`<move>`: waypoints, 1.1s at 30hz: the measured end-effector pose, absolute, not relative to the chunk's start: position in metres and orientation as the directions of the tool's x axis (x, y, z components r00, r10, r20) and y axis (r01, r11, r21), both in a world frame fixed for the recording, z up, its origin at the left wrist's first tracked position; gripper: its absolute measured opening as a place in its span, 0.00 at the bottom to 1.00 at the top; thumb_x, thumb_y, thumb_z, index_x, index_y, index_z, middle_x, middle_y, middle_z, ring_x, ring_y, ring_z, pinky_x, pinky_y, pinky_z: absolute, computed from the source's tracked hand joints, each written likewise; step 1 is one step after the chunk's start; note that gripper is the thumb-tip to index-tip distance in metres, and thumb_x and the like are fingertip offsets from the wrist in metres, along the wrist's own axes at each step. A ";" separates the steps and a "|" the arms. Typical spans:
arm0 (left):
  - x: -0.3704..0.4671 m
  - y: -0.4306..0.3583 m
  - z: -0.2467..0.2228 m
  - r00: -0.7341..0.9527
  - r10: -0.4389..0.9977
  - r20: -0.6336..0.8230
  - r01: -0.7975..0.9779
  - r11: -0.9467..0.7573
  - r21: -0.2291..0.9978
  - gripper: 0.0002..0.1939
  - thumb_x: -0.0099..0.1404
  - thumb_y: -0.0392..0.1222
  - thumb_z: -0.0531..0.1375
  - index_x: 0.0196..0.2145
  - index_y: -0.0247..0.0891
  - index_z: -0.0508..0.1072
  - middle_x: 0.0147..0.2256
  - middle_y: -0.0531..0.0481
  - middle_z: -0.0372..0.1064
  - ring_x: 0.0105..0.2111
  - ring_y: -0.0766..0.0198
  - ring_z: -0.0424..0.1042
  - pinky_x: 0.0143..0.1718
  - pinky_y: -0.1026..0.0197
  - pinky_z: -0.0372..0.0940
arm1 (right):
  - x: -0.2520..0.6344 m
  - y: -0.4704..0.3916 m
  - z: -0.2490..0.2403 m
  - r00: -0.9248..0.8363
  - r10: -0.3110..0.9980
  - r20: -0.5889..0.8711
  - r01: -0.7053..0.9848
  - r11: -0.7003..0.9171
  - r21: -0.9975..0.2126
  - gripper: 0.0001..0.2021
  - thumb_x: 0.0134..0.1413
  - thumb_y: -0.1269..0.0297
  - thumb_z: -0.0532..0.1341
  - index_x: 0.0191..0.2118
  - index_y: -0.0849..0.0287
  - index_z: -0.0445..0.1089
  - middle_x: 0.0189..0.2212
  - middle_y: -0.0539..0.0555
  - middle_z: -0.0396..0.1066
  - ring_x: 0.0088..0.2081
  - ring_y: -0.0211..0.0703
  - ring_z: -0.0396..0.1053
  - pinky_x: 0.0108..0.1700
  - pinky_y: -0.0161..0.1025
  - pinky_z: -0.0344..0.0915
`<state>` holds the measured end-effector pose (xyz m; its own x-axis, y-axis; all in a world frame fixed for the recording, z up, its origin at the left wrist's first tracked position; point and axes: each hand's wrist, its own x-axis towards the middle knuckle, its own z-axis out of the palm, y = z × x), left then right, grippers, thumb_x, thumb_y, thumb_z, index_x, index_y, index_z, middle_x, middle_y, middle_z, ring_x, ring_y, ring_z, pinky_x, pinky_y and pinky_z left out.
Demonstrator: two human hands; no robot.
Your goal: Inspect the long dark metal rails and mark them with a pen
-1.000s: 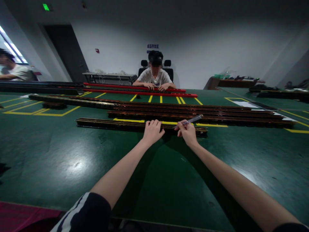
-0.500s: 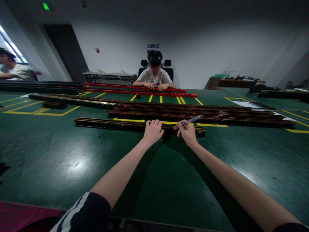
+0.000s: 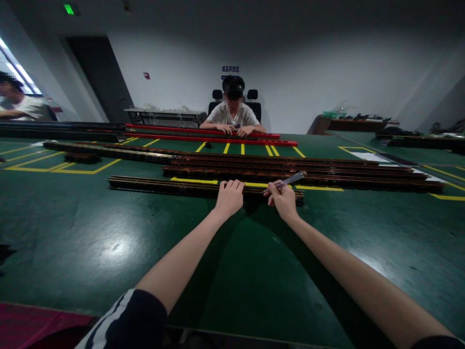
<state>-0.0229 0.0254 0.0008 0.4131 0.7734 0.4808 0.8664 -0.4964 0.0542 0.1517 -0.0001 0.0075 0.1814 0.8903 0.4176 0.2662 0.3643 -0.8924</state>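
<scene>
A long dark strip with thin gold-toned edges (image 3: pixel 163 186) lies across the green table in front of me. My left hand (image 3: pixel 230 195) is closed over its middle, fingers curled over the far edge. Just right of it, my right hand (image 3: pixel 284 199) pinches a slim tool with a clear handle, seemingly a screwdriver (image 3: pixel 293 179). Its handle points up and to the right, while its thin tip slants down to the strip. Whether the tip touches the strip I cannot tell.
Beyond the strip lies a bundle of similar long dark strips (image 3: pixel 327 175), over yellow tape lines (image 3: pixel 319 188) on the green table (image 3: pixel 109 252). Farther back are red rails (image 3: pixel 269 142), where a co-worker (image 3: pixel 232 116) sits with both hands. Another person (image 3: pixel 25 106) is at far left.
The dark strip has slid slightly to the left under my left hand. My right hand and the screwdriver have shifted a little to the right.
</scene>
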 end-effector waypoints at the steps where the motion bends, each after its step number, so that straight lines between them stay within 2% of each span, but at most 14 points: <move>1: -0.023 0.025 0.001 0.410 0.775 0.481 0.867 -0.495 0.058 0.21 0.64 0.31 0.47 0.52 0.33 0.69 0.51 0.40 0.70 0.51 0.54 0.67 0.55 0.46 0.57 | 0.152 0.000 0.008 0.191 0.887 0.419 0.264 0.365 -0.893 0.23 0.50 0.39 0.59 0.28 0.59 0.64 0.22 0.52 0.71 0.15 0.34 0.64 0.16 0.32 0.61; 10: -0.023 0.026 0.001 0.409 0.776 0.481 0.863 -0.499 0.072 0.22 0.64 0.30 0.48 0.52 0.36 0.70 0.51 0.42 0.71 0.51 0.54 0.68 0.55 0.47 0.58 | 0.154 0.001 0.008 0.159 0.894 0.419 0.279 0.367 -0.888 0.23 0.48 0.39 0.60 0.28 0.58 0.64 0.21 0.53 0.72 0.15 0.35 0.64 0.16 0.33 0.62; 21: -0.024 0.024 0.004 0.408 0.777 0.480 0.873 -0.486 0.045 0.24 0.61 0.26 0.47 0.51 0.34 0.70 0.50 0.42 0.71 0.50 0.54 0.67 0.54 0.48 0.57 | 0.150 0.000 0.007 0.119 0.883 0.454 0.277 0.409 -0.869 0.23 0.48 0.40 0.60 0.28 0.59 0.65 0.22 0.55 0.74 0.14 0.35 0.64 0.16 0.33 0.60; 28: -0.024 0.026 0.002 0.410 0.776 0.479 0.863 -0.501 0.073 0.24 0.61 0.25 0.46 0.51 0.35 0.70 0.51 0.43 0.70 0.51 0.56 0.66 0.56 0.48 0.56 | 0.152 0.001 0.006 0.233 0.855 0.464 0.294 0.392 -0.871 0.23 0.49 0.39 0.59 0.27 0.58 0.63 0.21 0.54 0.72 0.14 0.36 0.63 0.16 0.33 0.60; 33: -0.026 0.026 0.002 0.407 0.778 0.479 0.856 -0.508 0.097 0.24 0.62 0.26 0.46 0.51 0.36 0.70 0.50 0.44 0.71 0.51 0.57 0.67 0.56 0.49 0.56 | 0.153 0.001 0.006 0.177 0.877 0.446 0.296 0.385 -0.874 0.22 0.49 0.41 0.59 0.27 0.58 0.64 0.20 0.53 0.72 0.14 0.36 0.64 0.16 0.33 0.61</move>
<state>-0.0258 0.0260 0.0019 0.4074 0.7777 0.4787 0.8560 -0.5079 0.0967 0.1526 0.0014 0.0060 0.1772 0.8773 0.4461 0.2964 0.3846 -0.8742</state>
